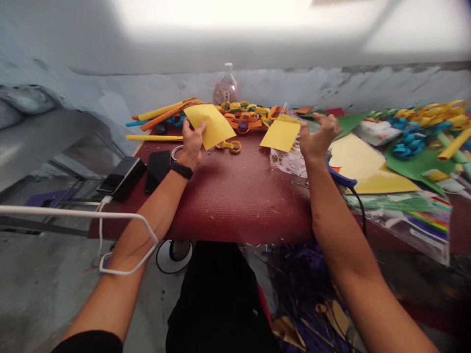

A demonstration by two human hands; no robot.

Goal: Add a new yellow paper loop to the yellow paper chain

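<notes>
The left hand (191, 143) pinches a yellow sheet (212, 125) over the bench (235, 191), while the right hand (318, 135) (fingers curled, gripping nothing) hovers beside a second yellow sheet (281, 135), which probably needs a careful edge pinch next.

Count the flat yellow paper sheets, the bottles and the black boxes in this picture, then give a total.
Flat yellow sheets: 3 (held sheet in the left hand, middle sheet by the right hand, large sheet)
Bottle: 1
Black boxes: 2 (cabled box, plain box)
Total: 6
</notes>
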